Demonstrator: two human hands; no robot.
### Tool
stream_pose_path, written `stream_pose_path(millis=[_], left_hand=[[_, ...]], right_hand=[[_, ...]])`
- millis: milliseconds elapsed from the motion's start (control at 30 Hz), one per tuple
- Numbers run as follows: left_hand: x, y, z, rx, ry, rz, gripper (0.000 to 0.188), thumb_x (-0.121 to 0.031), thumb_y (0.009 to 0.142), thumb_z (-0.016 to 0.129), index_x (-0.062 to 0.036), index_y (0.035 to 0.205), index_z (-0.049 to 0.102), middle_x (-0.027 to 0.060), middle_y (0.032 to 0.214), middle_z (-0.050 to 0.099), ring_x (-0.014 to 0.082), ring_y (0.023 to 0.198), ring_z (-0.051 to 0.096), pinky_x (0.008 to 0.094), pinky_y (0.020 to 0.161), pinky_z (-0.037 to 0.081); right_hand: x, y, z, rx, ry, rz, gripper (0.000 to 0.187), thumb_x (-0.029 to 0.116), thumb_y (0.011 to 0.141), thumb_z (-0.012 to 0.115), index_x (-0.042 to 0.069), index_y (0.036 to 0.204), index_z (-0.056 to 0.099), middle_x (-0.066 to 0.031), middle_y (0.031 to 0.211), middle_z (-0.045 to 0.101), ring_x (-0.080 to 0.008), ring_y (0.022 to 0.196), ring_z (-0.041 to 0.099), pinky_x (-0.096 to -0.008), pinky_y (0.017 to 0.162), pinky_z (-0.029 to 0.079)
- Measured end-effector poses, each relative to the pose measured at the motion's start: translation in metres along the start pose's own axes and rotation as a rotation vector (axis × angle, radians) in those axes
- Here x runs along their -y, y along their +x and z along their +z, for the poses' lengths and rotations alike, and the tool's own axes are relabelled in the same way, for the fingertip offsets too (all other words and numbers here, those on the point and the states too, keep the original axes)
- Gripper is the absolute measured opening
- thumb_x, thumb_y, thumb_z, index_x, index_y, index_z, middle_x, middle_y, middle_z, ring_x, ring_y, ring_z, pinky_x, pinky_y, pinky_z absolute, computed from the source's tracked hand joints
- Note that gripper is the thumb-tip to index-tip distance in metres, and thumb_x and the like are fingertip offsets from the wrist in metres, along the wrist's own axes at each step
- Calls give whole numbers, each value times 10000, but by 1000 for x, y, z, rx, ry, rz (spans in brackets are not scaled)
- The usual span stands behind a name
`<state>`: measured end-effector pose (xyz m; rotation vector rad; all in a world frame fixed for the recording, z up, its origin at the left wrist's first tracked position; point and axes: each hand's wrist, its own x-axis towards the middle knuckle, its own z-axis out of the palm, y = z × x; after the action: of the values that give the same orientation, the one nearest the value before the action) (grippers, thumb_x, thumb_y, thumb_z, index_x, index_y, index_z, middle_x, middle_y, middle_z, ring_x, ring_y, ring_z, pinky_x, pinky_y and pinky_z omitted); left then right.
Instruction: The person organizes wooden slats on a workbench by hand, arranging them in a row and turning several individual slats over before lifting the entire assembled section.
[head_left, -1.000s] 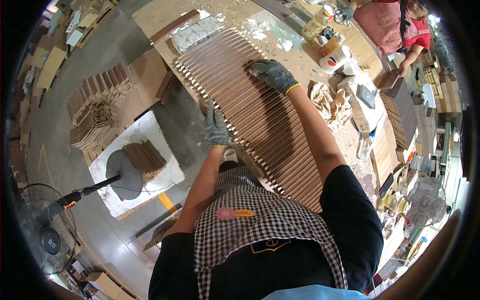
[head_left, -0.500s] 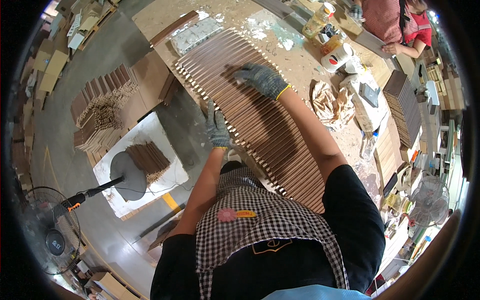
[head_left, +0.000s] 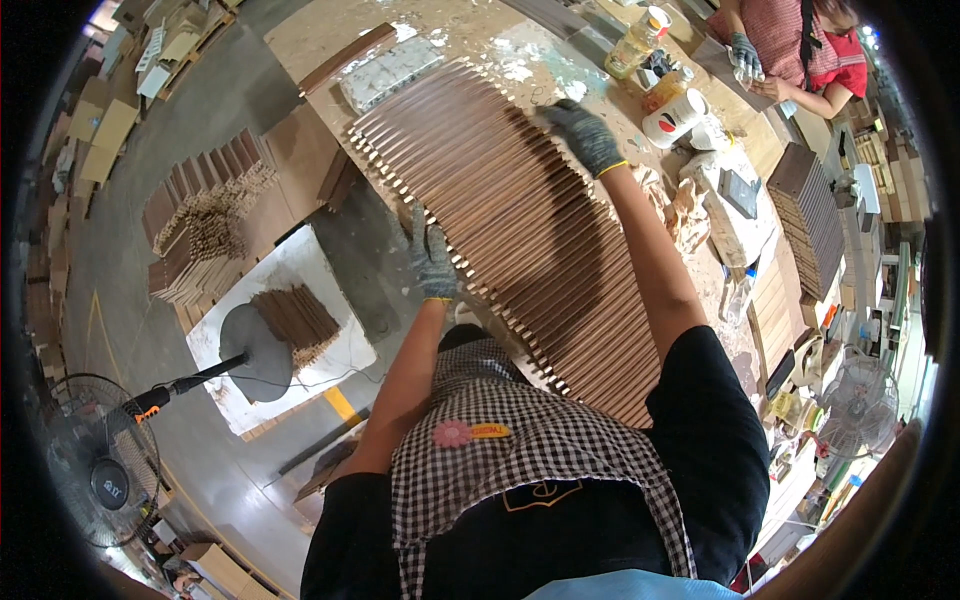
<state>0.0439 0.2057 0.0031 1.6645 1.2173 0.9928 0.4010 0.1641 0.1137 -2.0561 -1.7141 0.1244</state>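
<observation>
Leaning over a long row of brown wooden slats [head_left: 500, 240], a person in a black shirt [head_left: 708, 440] and black-and-white checked apron [head_left: 525, 430] works in grey knit gloves. The slats lie side by side on a paint-spotted workbench [head_left: 475, 35], their pale ends lining both long edges of the row. The left hand [head_left: 430, 262] is at the row's left edge, fingers extended and slightly apart, with nothing in its grasp. The right hand [head_left: 585, 138] is at the row's right edge, fingers partly bent and blurred; whether it grips anything, or touches the slats, cannot be told. The right arm's shadow falls across the row.

Just beyond the row's top end sits a paint-smeared slab [head_left: 392, 72]. To the right of the row are crumpled brown paper [head_left: 687, 218], a white cup [head_left: 673, 119] and a clear bottle of yellowish liquid [head_left: 636, 46]. Farther right of the row, a co-worker's gloved hand [head_left: 744, 58] is near a bare one, beside a red-checked garment [head_left: 765, 32]. Left of the row, well apart from it, stand stacked wooden pieces [head_left: 205, 205], a white board [head_left: 345, 335] bearing a smaller bundle of brown strips [head_left: 300, 318], and a black fan [head_left: 107, 470].
</observation>
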Motion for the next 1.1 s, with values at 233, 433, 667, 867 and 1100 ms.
stream_pose_path(millis=[233,433,667,867,1100], left_hand=[[-11,-3,5,19,-38,14,491,-239,1090,525,-178,1577,500,162,1723,156,303,1573,224,479,1262,264],[-7,-2,0,40,82,-77,503,-222,1088,523,-128,1580,486,143,1708,260,284,1571,242,456,1271,247],[-7,-1,-7,67,89,71,544,-312,1101,502,-88,1594,444,122,1663,388,286,1522,357,424,1262,267],[10,-5,2,94,-15,14,558,-361,1095,527,-83,1576,467,135,1618,455,307,1489,411,420,1241,297],[21,-2,8,-72,3,87,601,-327,1079,513,-88,1618,398,195,1680,329,302,1554,303,433,1282,225]], right_hand=[[-11,0,16,94,217,193,341,132,979,649,229,1292,742,-123,1272,706,-334,1177,662,-391,1002,545],[-29,0,-2,-1,20,18,307,125,959,676,181,1250,759,-146,1143,711,-326,1012,693,-399,894,569],[64,7,8,213,310,-72,305,283,991,657,176,1257,761,-126,1326,687,-316,1196,668,-387,1026,533],[147,1,66,227,339,-224,332,105,962,660,201,1271,735,-161,1273,685,-356,1174,665,-393,1004,560],[149,-7,69,122,67,-510,337,196,1029,583,153,1351,674,-152,1346,660,-348,1204,648,-397,1066,513]])
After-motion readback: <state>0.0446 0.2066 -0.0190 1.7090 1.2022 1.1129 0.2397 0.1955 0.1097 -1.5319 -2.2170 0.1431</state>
